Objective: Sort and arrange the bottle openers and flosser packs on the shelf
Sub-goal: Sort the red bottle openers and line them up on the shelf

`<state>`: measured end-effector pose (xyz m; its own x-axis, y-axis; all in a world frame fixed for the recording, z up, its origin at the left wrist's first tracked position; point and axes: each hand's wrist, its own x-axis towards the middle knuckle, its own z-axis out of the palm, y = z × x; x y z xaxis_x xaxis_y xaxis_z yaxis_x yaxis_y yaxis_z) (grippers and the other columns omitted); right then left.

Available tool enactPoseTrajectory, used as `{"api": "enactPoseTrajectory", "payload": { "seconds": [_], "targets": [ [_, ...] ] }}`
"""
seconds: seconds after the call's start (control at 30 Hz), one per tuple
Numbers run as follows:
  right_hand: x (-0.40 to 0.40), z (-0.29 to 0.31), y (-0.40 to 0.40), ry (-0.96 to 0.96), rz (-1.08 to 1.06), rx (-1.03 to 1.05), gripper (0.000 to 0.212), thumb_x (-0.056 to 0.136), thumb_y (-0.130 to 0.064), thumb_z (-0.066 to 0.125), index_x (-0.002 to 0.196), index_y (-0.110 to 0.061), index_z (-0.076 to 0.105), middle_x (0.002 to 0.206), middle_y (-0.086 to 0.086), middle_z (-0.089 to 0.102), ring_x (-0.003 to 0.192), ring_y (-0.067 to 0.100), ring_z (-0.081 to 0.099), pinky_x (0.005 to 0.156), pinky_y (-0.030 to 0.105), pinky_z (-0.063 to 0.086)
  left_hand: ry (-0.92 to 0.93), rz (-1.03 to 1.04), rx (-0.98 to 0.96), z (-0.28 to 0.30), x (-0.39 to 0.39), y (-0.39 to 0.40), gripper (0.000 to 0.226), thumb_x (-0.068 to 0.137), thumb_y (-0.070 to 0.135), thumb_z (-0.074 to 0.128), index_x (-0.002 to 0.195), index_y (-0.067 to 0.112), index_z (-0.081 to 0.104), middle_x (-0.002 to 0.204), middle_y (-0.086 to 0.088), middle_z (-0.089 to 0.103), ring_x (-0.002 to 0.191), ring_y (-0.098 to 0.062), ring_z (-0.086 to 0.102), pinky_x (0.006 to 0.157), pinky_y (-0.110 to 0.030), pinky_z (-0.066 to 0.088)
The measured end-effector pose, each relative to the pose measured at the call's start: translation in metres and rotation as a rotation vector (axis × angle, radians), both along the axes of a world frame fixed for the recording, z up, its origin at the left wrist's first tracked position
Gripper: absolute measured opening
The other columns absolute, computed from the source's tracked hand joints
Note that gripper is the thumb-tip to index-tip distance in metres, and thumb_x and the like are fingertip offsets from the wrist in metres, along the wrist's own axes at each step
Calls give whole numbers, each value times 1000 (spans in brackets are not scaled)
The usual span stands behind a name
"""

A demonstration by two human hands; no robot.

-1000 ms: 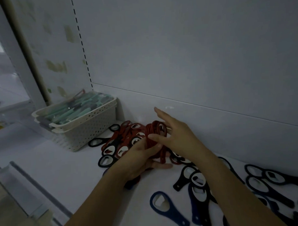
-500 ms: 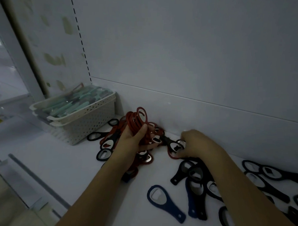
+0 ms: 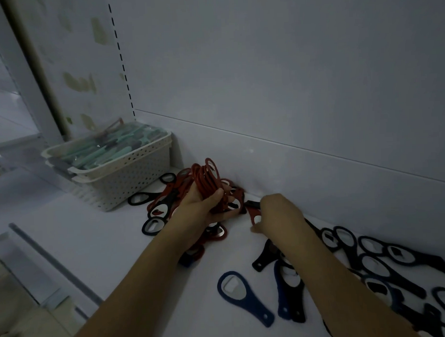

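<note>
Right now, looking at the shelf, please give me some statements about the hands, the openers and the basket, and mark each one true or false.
1. The left hand grips a bunch of red openers. True.
2. The white basket stands to the right of both hands. False: it stands at the left, near the shelf's back corner.
3. The right hand touches a red opener lying by the back wall. True.
4. The blue opener nearest the camera is held in a hand. False: it lies alone on the shelf, no hand on it.
5. The basket holds black openers. False: it holds pale green packs.
</note>
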<state>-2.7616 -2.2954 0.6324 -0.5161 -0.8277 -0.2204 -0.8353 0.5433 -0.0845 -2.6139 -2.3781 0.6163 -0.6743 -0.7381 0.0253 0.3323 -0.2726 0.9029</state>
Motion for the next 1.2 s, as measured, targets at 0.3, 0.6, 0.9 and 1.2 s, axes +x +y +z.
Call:
{"api": "enactPoseTrajectory", "payload": {
  "seconds": [0.3,0.6,0.9,1.2],
  "targets": [
    [-24,55,18,145,90,-231,13,88,-20,60,98,-18,69,99,2,64,89,21,62,70,28,49,3,-58,91,1,3,-1,30,93,-6,55,123,-4,55,105,-15,71,100,-24,70,81,-33,59],
    [-12,65,20,-170,407,-625,13,90,-17,63,96,-29,61,82,-16,55,70,-4,50,61,10,35,-37,-305,145,3,3,7,39,96,10,57,133,2,52,127,-23,63,115,-37,63,90,-50,56],
    [0,38,5,-314,253,-734,44,94,-45,53,134,-26,52,134,-2,53,118,14,52,98,22,40,-106,-294,49,3,0,11,39,92,11,60,130,3,54,106,-13,71,87,-21,70,64,-29,59],
    [14,24,0,-373,329,-781,47,76,-42,77,120,-32,62,117,-14,64,105,1,58,97,23,48,-204,-328,-222,-2,-2,17,33,94,-2,59,126,3,57,118,-17,68,112,-27,66,86,-30,56]
  ]
}}
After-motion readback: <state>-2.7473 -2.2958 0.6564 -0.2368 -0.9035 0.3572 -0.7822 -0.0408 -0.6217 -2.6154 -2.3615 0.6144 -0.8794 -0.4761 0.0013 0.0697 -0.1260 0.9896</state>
